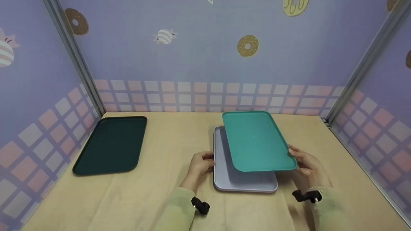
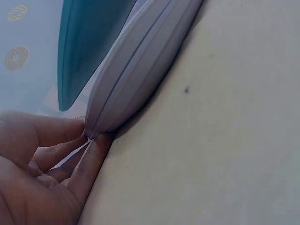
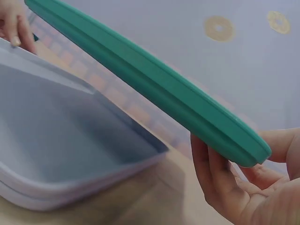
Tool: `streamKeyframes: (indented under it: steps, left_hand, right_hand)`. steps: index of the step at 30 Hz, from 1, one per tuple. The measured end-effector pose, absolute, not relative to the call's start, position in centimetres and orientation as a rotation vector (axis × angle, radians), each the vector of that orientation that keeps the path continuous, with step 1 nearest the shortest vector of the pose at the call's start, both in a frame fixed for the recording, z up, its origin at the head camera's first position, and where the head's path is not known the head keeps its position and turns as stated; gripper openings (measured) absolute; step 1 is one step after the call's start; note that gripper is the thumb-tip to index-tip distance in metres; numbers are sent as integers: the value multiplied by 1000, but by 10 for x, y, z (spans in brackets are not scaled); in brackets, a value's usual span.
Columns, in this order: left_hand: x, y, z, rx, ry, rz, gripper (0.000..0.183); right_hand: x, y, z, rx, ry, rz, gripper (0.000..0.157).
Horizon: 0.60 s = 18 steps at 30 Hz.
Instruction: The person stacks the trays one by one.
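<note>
Holding the turquoise tray (image 1: 258, 141) is the right hand (image 1: 308, 165), which grips its right edge close to the near right corner. In the right wrist view, fingers bear against the underside of this tray. The turquoise tray is raised and set askew above the lavender trays (image 1: 244, 183), covering much of their upper surface while their left margin and near end remain visible. A gap separates turquoise and lavender at the near end; contact at the far end cannot be determined.

The lavender trays form a stack on the desk (image 1: 170, 144), to the right of centre; two rims, one directly over the other, are visible in the left wrist view. The left hand (image 1: 200, 165) pinches the left edge of this stack, with digits at the upper rim and low beside the desk surface.

A dark green tray (image 1: 112, 146) lies flat at the left side of the desk, well apart from both hands. Each wrist carries a black device over a pale green sleeve. Behind the desk stands a lilac back wall (image 1: 199, 61) printed with doughnuts, a striped sweet and a lower band of pink and white squares.
</note>
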<state>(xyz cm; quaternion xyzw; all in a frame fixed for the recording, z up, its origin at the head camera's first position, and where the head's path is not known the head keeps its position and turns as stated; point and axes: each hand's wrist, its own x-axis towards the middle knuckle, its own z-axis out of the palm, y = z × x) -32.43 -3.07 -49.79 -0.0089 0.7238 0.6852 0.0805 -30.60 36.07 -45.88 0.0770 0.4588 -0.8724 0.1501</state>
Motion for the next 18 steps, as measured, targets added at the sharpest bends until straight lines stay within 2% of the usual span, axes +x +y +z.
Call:
streamKeyframes:
  steps: [6,13,18]
  left_hand:
    - [-324,-30,-498,-9,2166,2060,47]
    - [-323,-23,-486,-83,2488,2016,32]
    - [-321,-17,-476,-31,2418,2121,38]
  right_hand:
    - [-308,345,-463,188,1413,-2452,29]
    - [-308,334,-468,202,1519,-2404,24]
    - [-308,328,-470,162,1558,-2372,25]
